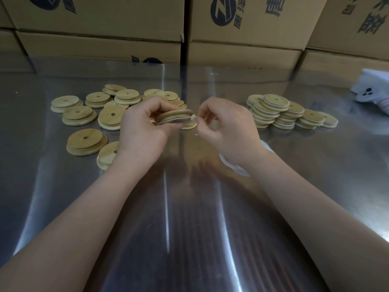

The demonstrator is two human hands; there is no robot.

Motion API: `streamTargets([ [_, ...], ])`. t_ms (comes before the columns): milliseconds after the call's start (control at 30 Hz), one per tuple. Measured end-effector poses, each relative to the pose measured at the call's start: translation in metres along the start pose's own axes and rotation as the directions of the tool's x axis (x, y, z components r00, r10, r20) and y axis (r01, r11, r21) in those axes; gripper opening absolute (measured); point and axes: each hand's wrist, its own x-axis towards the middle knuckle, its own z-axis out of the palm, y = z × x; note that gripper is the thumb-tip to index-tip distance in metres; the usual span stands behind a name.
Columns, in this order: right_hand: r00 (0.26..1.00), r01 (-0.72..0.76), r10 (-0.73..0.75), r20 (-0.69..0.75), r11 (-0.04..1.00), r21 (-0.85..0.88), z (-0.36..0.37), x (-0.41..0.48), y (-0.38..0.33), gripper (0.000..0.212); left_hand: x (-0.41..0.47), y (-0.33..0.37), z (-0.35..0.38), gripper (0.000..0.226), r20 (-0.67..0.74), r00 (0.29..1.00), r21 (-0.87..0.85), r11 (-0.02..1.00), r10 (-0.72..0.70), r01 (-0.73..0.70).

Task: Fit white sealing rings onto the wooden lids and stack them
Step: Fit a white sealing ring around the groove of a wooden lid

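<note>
1. Left hand (pixel 143 131): fingers curled round wooden lid (pixel 175 114), left of ringed stack (pixel 273 111).
2. Right hand (pixel 227 127): pinches sealing ring (pixel 192 118) at lid's edge.
3. Handling, judged: ring soft, stretchy; lid light, stiff; grip by rim.

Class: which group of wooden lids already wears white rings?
The stacked group on the right: white rings show around its lids; the loose left group is bare wood.

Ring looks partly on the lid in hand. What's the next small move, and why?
Probably work the white ring round the rest of the lid until it seats. The left hand grips the lid, the right hand pinches the ring at its right edge, and part looks unseated.
</note>
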Motion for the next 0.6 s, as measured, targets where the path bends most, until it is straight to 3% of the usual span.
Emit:
streamTargets([
  [267,0.994,-0.034,0.026,0.105,0.997,0.074,-0.001,-0.0006,0.0057,0.007,-0.0039,-0.0007,0.0005,0.031,0.042,0.999,-0.008,1.0,-0.01,0.01],
  [600,0.997,0.004,-0.014,0.077,0.992,0.129,-0.0015,-0.0007,0.004,0.006,-0.0078,0.0007,0.0059,0.031,0.092,0.994,-0.13,0.988,-0.066,0.077],
])
